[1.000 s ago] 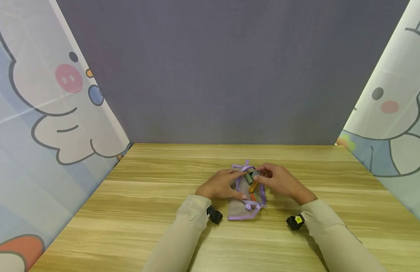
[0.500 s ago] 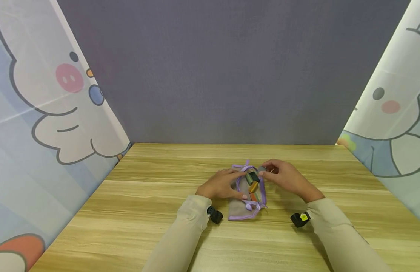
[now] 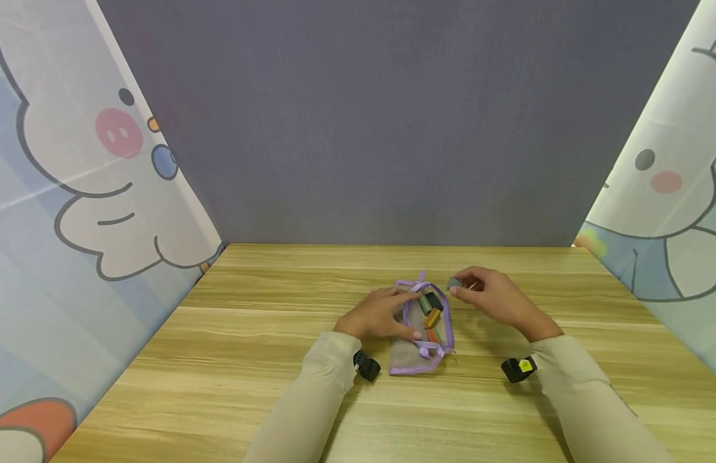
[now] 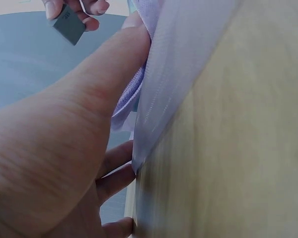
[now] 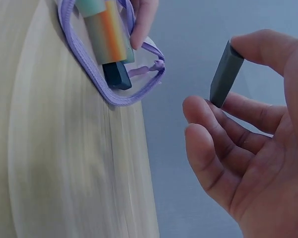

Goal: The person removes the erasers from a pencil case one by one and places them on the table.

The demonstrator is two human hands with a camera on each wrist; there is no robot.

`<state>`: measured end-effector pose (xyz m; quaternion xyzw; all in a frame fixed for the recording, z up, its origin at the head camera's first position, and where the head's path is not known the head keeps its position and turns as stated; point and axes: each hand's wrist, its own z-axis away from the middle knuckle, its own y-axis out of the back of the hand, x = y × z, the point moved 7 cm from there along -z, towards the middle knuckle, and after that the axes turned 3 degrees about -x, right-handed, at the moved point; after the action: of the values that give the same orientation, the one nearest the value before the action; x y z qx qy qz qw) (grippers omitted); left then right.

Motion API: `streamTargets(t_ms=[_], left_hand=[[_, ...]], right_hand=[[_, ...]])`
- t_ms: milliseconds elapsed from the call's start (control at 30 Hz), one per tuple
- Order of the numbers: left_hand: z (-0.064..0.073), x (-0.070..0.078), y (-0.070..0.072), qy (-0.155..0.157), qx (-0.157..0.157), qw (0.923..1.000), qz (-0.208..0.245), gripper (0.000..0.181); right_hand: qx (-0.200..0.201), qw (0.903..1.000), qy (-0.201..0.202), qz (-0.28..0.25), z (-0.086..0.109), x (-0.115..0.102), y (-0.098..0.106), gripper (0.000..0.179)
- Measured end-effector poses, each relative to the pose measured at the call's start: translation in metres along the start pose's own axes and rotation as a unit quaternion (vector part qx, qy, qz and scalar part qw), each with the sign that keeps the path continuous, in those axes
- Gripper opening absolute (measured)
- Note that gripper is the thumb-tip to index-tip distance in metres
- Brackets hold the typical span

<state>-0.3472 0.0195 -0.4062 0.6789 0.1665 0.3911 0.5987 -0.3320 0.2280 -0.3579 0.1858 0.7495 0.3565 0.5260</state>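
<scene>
A mesh pouch with purple trim (image 3: 406, 357) lies on the wooden table, its mouth gaping. My left hand (image 3: 378, 314) spreads its thumb and fingers across the mouth, touching the purple edge; in the left wrist view the thumb (image 4: 131, 37) lies against that trim. Inside the pouch are a yellow-orange piece (image 3: 431, 318), a dark block (image 3: 433, 300), a green piece (image 3: 424, 304) and an orange-red one (image 3: 431, 335). To the right of the pouch, my right hand (image 3: 496, 301) pinches a small flat grey block (image 5: 226, 74) between thumb and fingers.
The wooden table (image 3: 247, 386) reaches back to a dark grey panel (image 3: 392, 128). Cartoon-printed cloths stand along the left side (image 3: 22, 308) and the right side (image 3: 699, 334). A black wrist camera (image 3: 518, 370) hangs at the right cuff.
My right hand has drawn the grey block out over the pouch's mouth, rightward and slightly back, uncovering the dark block inside. The left hand and the pouch have stayed in place.
</scene>
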Motion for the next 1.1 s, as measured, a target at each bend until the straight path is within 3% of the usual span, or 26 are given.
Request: streamTargets(t_ms=[767,1100], left_hand=[[0.007,-0.006,-0.002,0.017,-0.005,0.9998,0.002,0.09],[0.006,-0.001,0.002,0.019,0.0,0.9998,-0.002,0.09]], right_hand=[[0.005,0.9996,-0.018,-0.02,0.007,0.007,0.011,0.046],[0.01,0.9995,-0.024,0.02,0.011,0.011,0.026,0.049]])
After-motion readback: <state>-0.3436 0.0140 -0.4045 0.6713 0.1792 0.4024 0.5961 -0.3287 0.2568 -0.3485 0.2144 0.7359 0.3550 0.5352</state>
